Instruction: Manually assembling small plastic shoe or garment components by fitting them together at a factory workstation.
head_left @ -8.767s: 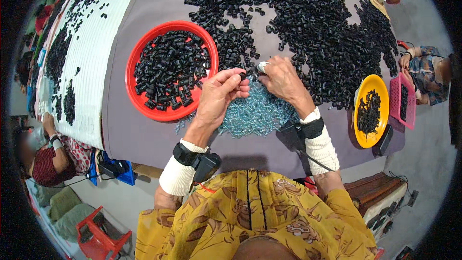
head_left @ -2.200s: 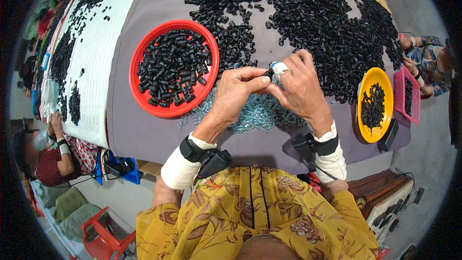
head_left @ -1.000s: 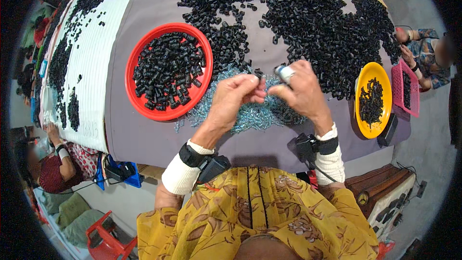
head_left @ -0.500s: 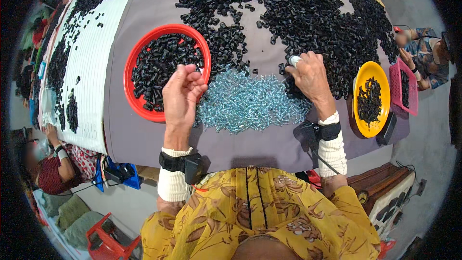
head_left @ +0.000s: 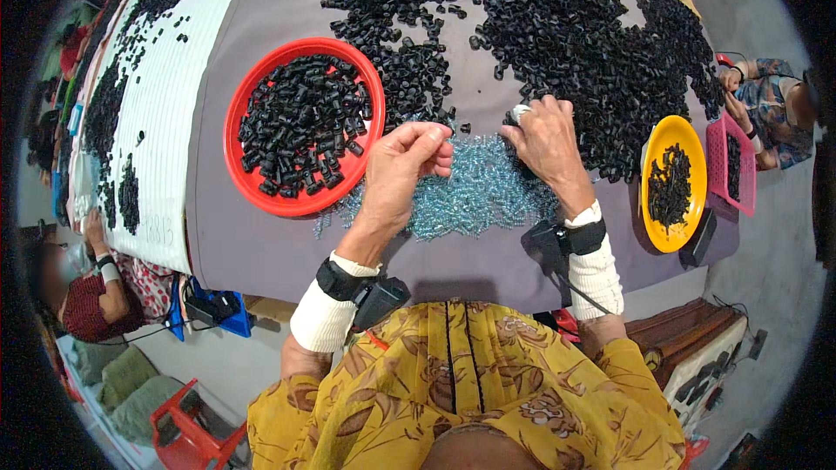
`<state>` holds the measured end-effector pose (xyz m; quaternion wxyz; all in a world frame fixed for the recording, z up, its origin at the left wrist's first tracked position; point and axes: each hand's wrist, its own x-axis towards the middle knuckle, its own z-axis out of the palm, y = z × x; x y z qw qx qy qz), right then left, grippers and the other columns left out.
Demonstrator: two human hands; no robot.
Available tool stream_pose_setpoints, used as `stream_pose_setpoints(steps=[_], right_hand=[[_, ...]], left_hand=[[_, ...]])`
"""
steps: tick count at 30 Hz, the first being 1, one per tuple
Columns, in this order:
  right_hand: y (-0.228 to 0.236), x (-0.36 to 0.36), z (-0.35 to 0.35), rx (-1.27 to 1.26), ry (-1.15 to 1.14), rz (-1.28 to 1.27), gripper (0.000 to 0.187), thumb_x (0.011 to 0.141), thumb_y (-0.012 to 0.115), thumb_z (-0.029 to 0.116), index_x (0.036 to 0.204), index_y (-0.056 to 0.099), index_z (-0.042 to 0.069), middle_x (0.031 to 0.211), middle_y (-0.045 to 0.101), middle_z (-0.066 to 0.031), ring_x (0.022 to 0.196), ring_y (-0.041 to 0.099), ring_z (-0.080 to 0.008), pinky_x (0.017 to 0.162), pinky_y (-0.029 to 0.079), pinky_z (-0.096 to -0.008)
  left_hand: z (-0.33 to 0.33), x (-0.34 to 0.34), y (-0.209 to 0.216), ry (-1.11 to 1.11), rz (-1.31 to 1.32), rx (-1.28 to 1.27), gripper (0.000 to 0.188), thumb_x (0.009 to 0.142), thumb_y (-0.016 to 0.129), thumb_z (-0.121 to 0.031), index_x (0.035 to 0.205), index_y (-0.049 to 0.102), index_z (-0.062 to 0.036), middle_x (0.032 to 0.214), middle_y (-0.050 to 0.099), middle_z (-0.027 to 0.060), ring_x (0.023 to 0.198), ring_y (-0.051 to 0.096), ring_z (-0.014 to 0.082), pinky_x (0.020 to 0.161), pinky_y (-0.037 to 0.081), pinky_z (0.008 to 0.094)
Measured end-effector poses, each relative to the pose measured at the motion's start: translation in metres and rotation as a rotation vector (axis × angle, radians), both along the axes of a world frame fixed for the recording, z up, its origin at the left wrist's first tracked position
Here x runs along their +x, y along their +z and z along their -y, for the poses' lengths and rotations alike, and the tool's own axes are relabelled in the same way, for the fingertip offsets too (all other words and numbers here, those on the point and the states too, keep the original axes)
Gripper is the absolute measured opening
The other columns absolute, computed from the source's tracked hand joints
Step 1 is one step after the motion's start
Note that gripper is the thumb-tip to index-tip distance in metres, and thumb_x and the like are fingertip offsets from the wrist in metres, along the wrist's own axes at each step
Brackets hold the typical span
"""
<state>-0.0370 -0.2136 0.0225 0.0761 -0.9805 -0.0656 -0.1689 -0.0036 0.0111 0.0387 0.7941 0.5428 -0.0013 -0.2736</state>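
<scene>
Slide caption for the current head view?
Left hand and right hand at a heap of small shiny bluish pieces, beside a round red plastic tray of glossy black cylindrical parts.

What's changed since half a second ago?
The left hand has moved right, from over the right rim of the red tray to over the left side of the bluish springs. Whether it let go of anything is unclear. The right hand shifted slightly left. The red tray, yellow tray and pink basket stay put.
</scene>
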Motion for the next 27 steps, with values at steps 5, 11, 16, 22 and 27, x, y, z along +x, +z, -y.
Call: stream_pose_setpoints(steps=[5, 11, 16, 22, 27], right_hand=[[-0.003, 0.005, 0.0, -0.019, 0.053, 0.028, 0.016, 0.068, 0.073, 0.013, 0.074, 0.062, 0.003, 0.076, 0.058, -0.0088, 0.079, 0.05, -0.0251, 0.072, 0.036, -0.0387], [0.025, -0.005, -0.009, 0.238, 0.224, 0.077, 0.019, 0.07, 0.072, 0.013, 0.076, 0.058, 0.002, 0.074, 0.055, -0.0107, 0.078, 0.051, -0.027, 0.073, 0.037, -0.0389], [0.031, -0.01, -0.025, 0.424, 0.318, 0.117, 0.017, 0.071, 0.071, 0.006, 0.079, 0.057, 0.001, 0.076, 0.056, -0.0111, 0.074, 0.052, -0.0294, 0.069, 0.04, -0.0392], [0.03, -0.016, -0.032, 0.612, 0.308, -0.051, 0.011, 0.074, 0.068, 0.005, 0.079, 0.059, -0.001, 0.073, 0.056, -0.0121, 0.074, 0.053, -0.0305, 0.067, 0.042, -0.0389], [0.02, -0.004, -0.008, 0.365, 0.13, 0.024, 0.017, 0.072, 0.072, 0.012, 0.081, 0.062, 0.001, 0.077, 0.058, -0.0118, 0.076, 0.052, -0.029, 0.07, 0.04, -0.0385]], left_hand=[[0.012, -0.003, 0.001, -0.072, 0.033, 0.059, 0.022, 0.092, 0.059, -0.019, 0.101, 0.063, 0.0007, 0.082, 0.064, 0.0047, 0.073, 0.061, 0.0117, 0.067, 0.053, 0.0249], [0.022, -0.001, -0.004, -0.122, 0.016, 0.068, 0.023, 0.09, 0.06, -0.012, 0.107, 0.06, 0.0026, 0.089, 0.064, 0.0076, 0.076, 0.062, 0.0129, 0.07, 0.054, 0.0262], [0.027, -0.005, -0.009, -0.164, 0.027, -0.07, 0.026, 0.088, 0.061, -0.007, 0.111, 0.057, 0.0052, 0.093, 0.065, 0.0095, 0.08, 0.064, 0.0143, 0.072, 0.054, 0.0265], [0.016, -0.008, -0.018, -0.097, 0.049, -0.004, 0.024, 0.088, 0.06, -0.006, 0.109, 0.057, 0.0033, 0.095, 0.065, 0.0122, 0.079, 0.064, 0.0164, 0.071, 0.055, 0.0294], [0.003, 0.001, -0.01, 0.048, 0.017, -0.113, 0.012, 0.089, 0.059, -0.008, 0.097, 0.055, -0.0001, 0.094, 0.065, 0.0149, 0.077, 0.065, 0.0189, 0.07, 0.056, 0.0314]])
